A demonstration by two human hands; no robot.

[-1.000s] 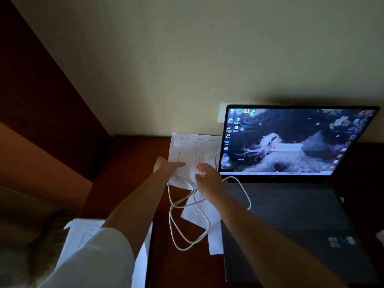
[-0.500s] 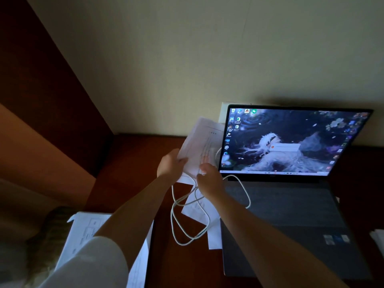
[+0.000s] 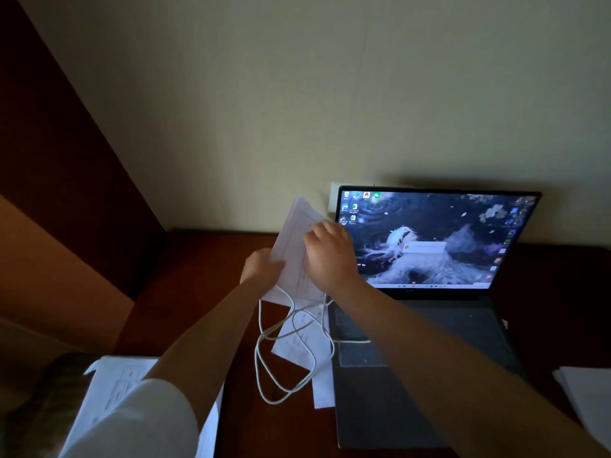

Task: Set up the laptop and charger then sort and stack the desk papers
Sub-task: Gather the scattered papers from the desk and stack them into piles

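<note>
I have a printed sheet [image 3: 292, 239] lifted off the tabletop [image 3: 205, 279], tilted up beside the open laptop [image 3: 429, 292]; my left hand [image 3: 261, 271] pinches its lower left edge and my right hand [image 3: 330, 256] lies curled over its face, gripping it. I judge the main risk to be the white charger cable [image 3: 287, 358]: its loops lie on the loose papers [image 3: 304, 345] just below the sheet and run up to the laptop's left side, so pulling any paper out from under them could snag the cord, drag it, or tug the plug loose. The lifted sheet is thin and could crease or tear if my two hands pull against each other. More papers sit at the near left [image 3: 112, 391] and at the far right edge [image 3: 585, 391], well apart, with the laptop between the right-hand pile and the rest.
</note>
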